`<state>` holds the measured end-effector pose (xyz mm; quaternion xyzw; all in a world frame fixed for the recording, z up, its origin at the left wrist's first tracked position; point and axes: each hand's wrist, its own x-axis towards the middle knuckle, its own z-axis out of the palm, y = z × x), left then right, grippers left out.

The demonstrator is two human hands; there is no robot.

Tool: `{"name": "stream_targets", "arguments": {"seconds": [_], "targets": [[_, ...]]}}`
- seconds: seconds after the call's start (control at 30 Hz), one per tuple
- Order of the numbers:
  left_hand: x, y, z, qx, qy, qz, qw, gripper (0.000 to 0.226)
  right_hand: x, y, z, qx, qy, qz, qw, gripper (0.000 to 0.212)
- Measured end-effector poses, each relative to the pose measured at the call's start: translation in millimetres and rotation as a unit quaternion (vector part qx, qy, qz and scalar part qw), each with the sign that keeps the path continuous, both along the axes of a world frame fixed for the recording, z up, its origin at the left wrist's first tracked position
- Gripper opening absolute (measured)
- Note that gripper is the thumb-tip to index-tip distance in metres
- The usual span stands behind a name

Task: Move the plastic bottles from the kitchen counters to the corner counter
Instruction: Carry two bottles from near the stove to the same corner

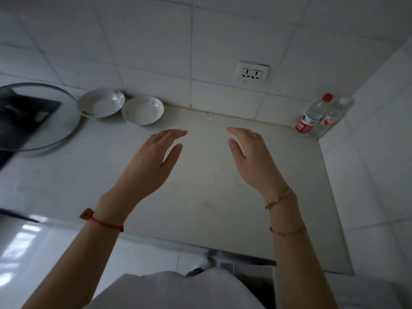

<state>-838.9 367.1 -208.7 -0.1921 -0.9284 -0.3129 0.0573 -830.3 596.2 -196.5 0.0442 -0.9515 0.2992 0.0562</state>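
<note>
Bottles (321,115) in corner, far right of right hand (252,157).

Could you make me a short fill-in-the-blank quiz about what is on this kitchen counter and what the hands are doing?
1. The two plastic bottles stand in the far right ____ of the counter, against the tiled walls.
2. The nearer bottle's cap is ____ in colour.
3. Both the left hand and the right hand are open and hold ____.
4. The number of white bowls by the back wall is ____.

Missing words: corner; red; nothing; two
</note>
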Motion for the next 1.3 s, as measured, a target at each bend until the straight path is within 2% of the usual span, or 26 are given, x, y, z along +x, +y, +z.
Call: {"name": "stream_targets", "arguments": {"seconds": [0.3, 0.63, 1.0, 1.3], "targets": [[76, -145, -1, -0.022, -0.004, 0.114, 0.993, 0.042, 27, -145, -8, -0.008, -0.008, 0.102, 0.995, 0.039], [196, -294, -6, -0.023, -0.019, 0.264, 0.964, 0.042, 73, -309, -17, -0.017, -0.014, 0.247, 0.969, 0.039], [322, -396, -24, 0.009, -0.009, 0.435, 0.900, 0.036, 133, -457, -32, -0.002, -0.040, 0.411, 0.911, 0.040], [373, -431, -36, 0.030, -0.016, 0.551, 0.834, 0.037, 151, -542, -34, 0.023, -0.047, 0.525, 0.849, 0.040]]}}
